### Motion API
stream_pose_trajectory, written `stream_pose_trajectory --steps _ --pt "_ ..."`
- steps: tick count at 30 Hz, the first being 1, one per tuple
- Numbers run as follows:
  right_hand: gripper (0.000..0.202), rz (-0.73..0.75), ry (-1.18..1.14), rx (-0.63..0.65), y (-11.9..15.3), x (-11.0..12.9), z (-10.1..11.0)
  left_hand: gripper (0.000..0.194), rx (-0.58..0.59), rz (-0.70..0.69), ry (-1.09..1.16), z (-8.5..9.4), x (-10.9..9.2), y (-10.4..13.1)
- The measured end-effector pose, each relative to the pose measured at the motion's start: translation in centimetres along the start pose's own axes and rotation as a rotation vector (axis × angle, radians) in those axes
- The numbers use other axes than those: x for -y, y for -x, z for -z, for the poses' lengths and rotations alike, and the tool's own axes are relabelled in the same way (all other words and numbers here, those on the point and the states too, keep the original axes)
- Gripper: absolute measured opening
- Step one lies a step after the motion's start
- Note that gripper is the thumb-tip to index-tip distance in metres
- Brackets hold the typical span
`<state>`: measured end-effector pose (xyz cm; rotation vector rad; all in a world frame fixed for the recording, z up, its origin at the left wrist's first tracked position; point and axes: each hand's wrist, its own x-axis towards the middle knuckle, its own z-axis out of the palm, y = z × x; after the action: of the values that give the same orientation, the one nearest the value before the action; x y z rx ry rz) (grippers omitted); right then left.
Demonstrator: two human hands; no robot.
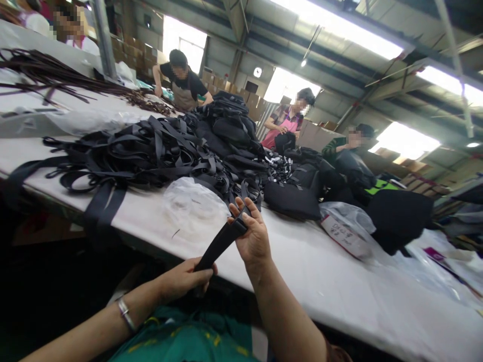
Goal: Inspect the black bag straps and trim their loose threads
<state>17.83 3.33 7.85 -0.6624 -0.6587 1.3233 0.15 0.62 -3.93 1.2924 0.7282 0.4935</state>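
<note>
A black webbing strap runs slantwise between my two hands at the table's near edge. My left hand is closed round its lower end, thumb on top. Around the upper end, where the strap looks folded, are the thumb and fingers of my right hand, palm turned up. Just beyond the hands lies a crumpled clear plastic bag. Behind that spreads a tangled heap of black straps, with some ends hanging over the edge.
The white table stretches across the view. Black bags and a plastic-wrapped packet with a written label lie to the right. Brown cords lie at the far left. Several people work around the table, one in a pink apron.
</note>
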Motion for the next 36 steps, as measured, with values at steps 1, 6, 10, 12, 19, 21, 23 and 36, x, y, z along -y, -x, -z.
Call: stream_pose_trajectory --steps 1,6,10,12,19,21,23,36 --pt "0.044 0.002 -0.002 -0.007 -0.1 0.1 0.4 0.043 -0.011 -0.010 0.002 -0.1 -0.1 0.2" --pt "0.041 -0.025 -0.073 -0.056 -0.3 0.6 3.5 0.037 0.012 -0.044 -0.083 0.2 -1.7 1.2" --pt "0.041 -0.049 -0.110 -0.083 -0.5 0.2 6.0 0.027 0.008 -0.003 -0.240 0.8 -3.9 1.9" --pt "0.046 -0.070 -0.059 -0.071 -0.6 -0.1 7.5 0.027 -0.014 0.065 -0.225 0.9 -5.0 2.4" --pt "0.079 -0.227 0.776 0.012 1.0 -0.4 11.3 0.028 -0.011 0.063 0.015 0.2 -8.6 3.6" --pt "0.082 -0.076 0.906 0.194 2.3 -0.3 9.9 0.027 -0.007 0.051 0.045 -0.5 -9.7 3.3" --pt "0.086 0.084 0.987 0.404 3.5 -0.4 7.5 0.024 -0.008 0.039 0.041 -1.3 -10.9 2.9" --pt "0.028 -0.098 0.183 -0.039 1.5 -5.0 4.8 0.038 -0.164 0.071 -0.006 -2.2 -9.9 2.9"
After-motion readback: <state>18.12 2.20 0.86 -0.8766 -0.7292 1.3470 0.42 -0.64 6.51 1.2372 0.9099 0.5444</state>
